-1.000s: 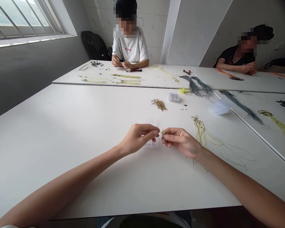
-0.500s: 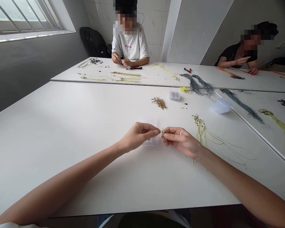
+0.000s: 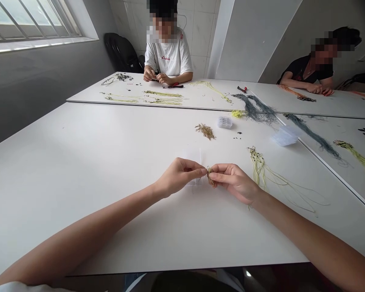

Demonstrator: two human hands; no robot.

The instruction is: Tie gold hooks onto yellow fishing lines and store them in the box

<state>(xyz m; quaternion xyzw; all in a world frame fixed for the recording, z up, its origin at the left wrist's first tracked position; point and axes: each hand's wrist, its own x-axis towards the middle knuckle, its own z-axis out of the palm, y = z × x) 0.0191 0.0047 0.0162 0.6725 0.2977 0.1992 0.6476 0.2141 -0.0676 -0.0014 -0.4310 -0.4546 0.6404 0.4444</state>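
My right hand [image 3: 235,182] pinches a small bunch of gold-coloured hooks [image 3: 212,180] between thumb and fingers. Thumb and forefinger of my left hand [image 3: 179,176] are pressed together at the top of this bunch; whatever they grip is too small to make out. Under and behind my left fingertips lies a clear plastic box [image 3: 190,184], partly hidden. Beyond the hands a loose pile of gold hooks [image 3: 206,131] rests on the white table [image 3: 109,162]. Yellow-green lines with dark ends [image 3: 257,162] lie right of my right hand.
Two more clear boxes [image 3: 224,122] [image 3: 285,136] stand farther back. Grey-blue line bundles [image 3: 251,108] lie at the back right. Across the table, a person in a white shirt [image 3: 168,61] and one in black [image 3: 310,73] handle small items.
My left fingertips have closed in on the bunch, touching it now. The person in black has lowered a raised hand to the table. The view has shifted slightly.
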